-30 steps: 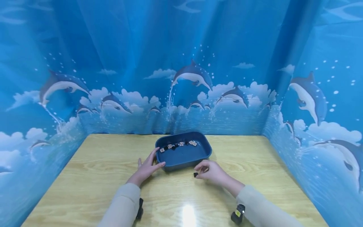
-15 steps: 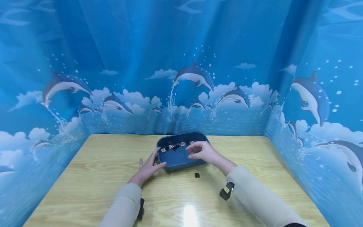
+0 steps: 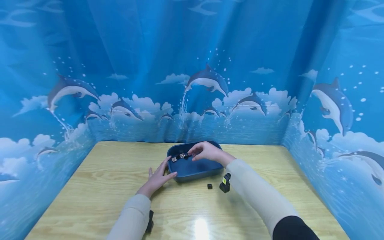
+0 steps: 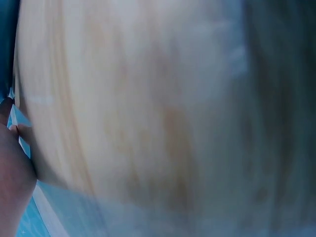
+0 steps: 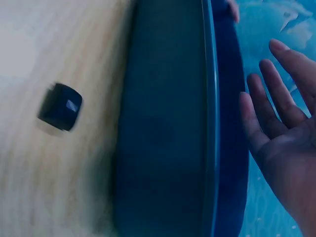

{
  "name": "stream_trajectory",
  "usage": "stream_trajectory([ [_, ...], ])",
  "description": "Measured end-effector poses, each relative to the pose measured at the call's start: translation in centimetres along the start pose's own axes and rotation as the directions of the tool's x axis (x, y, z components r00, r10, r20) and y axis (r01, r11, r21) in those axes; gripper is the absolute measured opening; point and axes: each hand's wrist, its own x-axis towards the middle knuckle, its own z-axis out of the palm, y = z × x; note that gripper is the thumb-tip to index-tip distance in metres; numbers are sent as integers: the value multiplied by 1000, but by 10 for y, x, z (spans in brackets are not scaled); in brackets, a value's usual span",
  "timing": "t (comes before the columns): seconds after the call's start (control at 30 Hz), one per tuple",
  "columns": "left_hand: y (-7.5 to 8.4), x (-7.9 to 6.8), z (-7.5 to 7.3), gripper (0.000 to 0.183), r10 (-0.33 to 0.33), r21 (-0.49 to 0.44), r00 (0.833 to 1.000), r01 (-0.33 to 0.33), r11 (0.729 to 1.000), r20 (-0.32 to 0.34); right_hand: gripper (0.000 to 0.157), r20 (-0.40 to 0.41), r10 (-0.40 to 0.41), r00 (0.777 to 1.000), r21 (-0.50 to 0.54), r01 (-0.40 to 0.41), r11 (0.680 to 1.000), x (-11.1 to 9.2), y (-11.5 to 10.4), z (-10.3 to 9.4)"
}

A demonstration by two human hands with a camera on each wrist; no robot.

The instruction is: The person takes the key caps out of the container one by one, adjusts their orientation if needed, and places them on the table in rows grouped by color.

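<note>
In the head view a dark blue bin (image 3: 198, 173) stands on the table. My left hand (image 3: 157, 180) rests against its left end, fingers at the rim and thumb along the front wall. Above the bin's inside is my right hand (image 3: 207, 152), its fingertips close to a row of small black and whitish pieces (image 3: 182, 155); part of the row is hidden behind it. The right wrist view shows these fingers (image 5: 276, 98) spread and loosely bent, with nothing visible between them. A small black cube (image 3: 209, 186) lies on the table in front of the bin.
The wooden table (image 3: 105, 186) has a bright light reflection near its front. A blue curtain (image 3: 144, 66) with printed dolphins closes off the back and sides. The left wrist view holds mostly blurred tabletop and part of the hand.
My right hand has let go of the black cube on the table, risen over the rim and moved left into the bin above the pieces. My left hand has stayed at the bin.
</note>
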Motion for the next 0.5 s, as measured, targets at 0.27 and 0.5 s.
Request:
stream_trajectory([
  [0.27,3,-1,-2,82,6,-34,1000,-5,999,12,31,52,50,997,-38,-48,998,27,9,-4],
  [0.5,1,-2,-2,84,-1,-35,1000,2,999,11,33,83,96,992,-36,-94,995,39,20,-3],
])
